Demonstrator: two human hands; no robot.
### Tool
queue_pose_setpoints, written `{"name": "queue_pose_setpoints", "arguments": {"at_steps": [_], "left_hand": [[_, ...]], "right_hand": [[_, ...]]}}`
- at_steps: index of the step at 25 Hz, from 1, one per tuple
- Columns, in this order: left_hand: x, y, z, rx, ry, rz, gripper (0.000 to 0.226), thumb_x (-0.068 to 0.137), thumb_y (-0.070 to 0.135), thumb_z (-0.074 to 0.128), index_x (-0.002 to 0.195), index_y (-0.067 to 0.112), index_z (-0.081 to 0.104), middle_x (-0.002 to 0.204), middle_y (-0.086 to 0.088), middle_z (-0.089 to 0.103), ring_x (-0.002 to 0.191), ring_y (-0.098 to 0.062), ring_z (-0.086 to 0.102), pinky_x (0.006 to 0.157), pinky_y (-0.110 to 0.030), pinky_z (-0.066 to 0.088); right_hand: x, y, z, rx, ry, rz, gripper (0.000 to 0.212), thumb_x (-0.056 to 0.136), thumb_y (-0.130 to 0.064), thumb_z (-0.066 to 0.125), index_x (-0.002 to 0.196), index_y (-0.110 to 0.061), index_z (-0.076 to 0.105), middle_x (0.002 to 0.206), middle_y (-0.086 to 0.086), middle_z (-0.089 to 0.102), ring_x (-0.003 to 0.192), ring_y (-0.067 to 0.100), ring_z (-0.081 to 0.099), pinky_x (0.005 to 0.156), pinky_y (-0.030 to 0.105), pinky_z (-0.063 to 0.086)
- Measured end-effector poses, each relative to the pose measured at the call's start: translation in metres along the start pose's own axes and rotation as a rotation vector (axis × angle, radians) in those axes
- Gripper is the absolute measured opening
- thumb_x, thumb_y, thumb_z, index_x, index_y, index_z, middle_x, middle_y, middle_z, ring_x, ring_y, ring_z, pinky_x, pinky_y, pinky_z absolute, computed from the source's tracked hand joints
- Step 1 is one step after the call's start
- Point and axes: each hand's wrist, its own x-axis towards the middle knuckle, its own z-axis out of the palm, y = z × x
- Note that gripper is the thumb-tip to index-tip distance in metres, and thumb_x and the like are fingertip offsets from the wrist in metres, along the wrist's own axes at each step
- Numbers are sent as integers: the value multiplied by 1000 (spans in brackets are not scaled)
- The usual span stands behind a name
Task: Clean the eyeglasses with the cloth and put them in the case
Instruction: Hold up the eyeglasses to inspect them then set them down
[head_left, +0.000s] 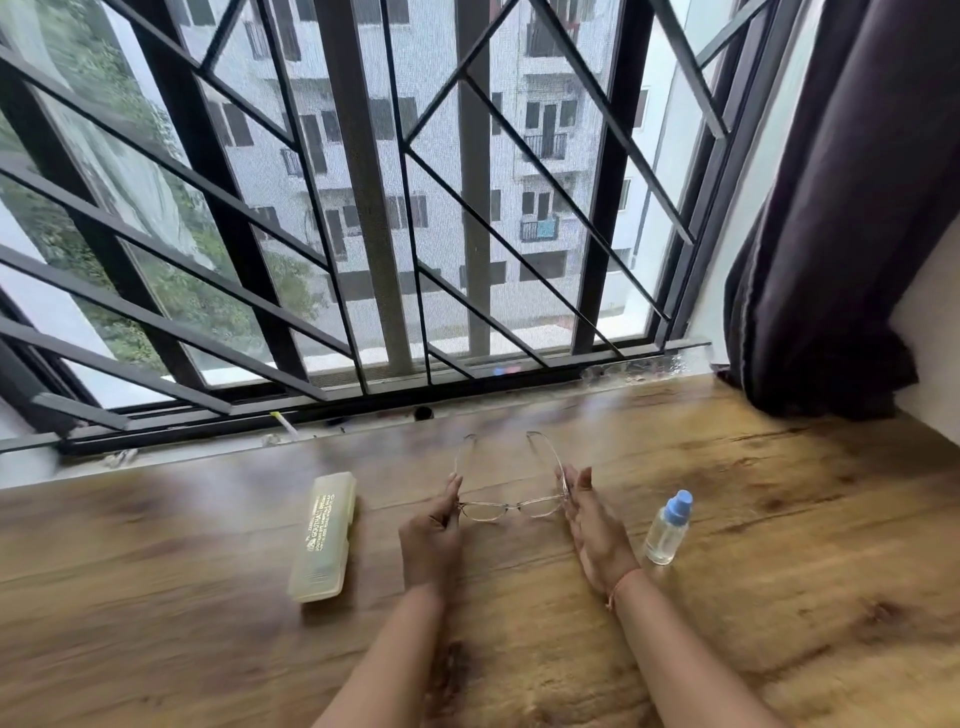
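Wood bench (727, 519) by barred window (358, 208) | eyeglasses (511, 506) btwn both grips, arms open | left grip (431, 535) pinches one frame end, right grip (592, 525) flat-fingered on other | case (324, 538) shut, left of eyeglasses; spray btl (667, 527) right | no cloth seen: fetch it, hold by rim, not lenses.

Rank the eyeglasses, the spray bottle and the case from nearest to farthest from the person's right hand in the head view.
1. Eyeglasses: at the fingers of the right hand, just to its left.
2. Spray bottle: standing a little to the hand's right.
3. Case: lying far left, beyond the left hand.
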Motion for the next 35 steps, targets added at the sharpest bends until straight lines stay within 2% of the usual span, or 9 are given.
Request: {"name": "queue_pose_setpoints", "arguments": {"at_steps": [5, 9, 13, 18, 22, 25, 27, 31, 35], "left_hand": [[-1, -1, 1, 33, -11, 36, 39, 76, -13, 60, 109, 7, 65, 109, -14, 65, 108, -1, 46, 84, -18, 43], [-2, 0, 0, 39, -33, 45, 42, 76, -15, 57, 111, 7, 65, 113, -11, 63, 104, -1, 54, 88, -8, 38], [-3, -3, 0, 53, -41, 49, 46, 75, -15, 57, 114, 9, 63, 117, -9, 62, 107, -1, 51, 86, 5, 31], [-4, -5, -3, 97, -70, 93, 48, 75, -15, 58, 118, 8, 60, 119, -11, 60, 105, -14, 59, 85, -11, 40], [-16, 0, -16, 169, -72, 139, 53, 69, -13, 49, 122, -6, 52, 122, -22, 57, 108, -39, 58, 95, -19, 32], [-30, -6, -38, 323, -37, 318, 59, 81, 11, 48, 135, -8, 32, 139, -22, 37, 134, -31, 31, 112, -24, 19], [-37, -16, -60, 502, 28, 389, 71, 87, 31, 43, 140, -7, 16, 145, -25, 26, 139, -31, 18, 117, -33, 11], [-48, -26, -98, 560, 203, 123, 94, 85, 63, 26, 141, -9, 2, 145, -33, 19, 137, -38, 17, 116, -42, 11], [-45, -28, -108, 420, 237, -234, 105, 72, 49, 63, 138, -13, 9, 142, -38, 23, 134, -44, 24, 109, -52, 28]], "right_hand": [[3, 6, -1, 15, 22, -17, 68, 86, -51, 33, 136, -5, 39, 142, 4, 43, 121, 5, 42, 97, 19, 34], [2, 7, -2, 11, 31, -22, 71, 80, -54, 38, 134, -9, 43, 138, 2, 47, 121, 6, 45, 89, 18, 41], [3, 9, -3, 3, 47, -9, 73, 73, -60, 45, 128, -13, 50, 135, -2, 50, 117, 4, 47, 100, 22, 34], [2, 13, -3, -103, 68, -1, 65, 60, -79, 49, 99, -29, 63, 120, -12, 58, 118, 7, 49, 102, 27, 36], [-8, 7, 0, -154, 87, -38, 85, 69, -77, 50, 130, -18, 50, 140, -2, 46, 125, 4, 42, 110, 26, 29], [-24, 6, 7, -412, 149, -176, 62, 91, -52, 43, 140, -15, 36, 149, -2, 33, 126, -1, 30, 100, 11, 22], [-34, 14, 14, -662, 199, -403, 85, 83, -69, 33, 142, -9, 28, 152, 6, 25, 134, 3, 21, 104, 5, 14], [-42, 32, 20, -1139, 98, -724, 74, 95, -52, 26, 144, 2, 16, 153, 15, 16, 143, 20, 11, 116, 19, 8], [-52, 32, 25, -1352, 23, -858, 67, 97, -44, 27, 142, 5, 21, 154, 12, 14, 143, 23, 12, 117, 27, 11]]}}
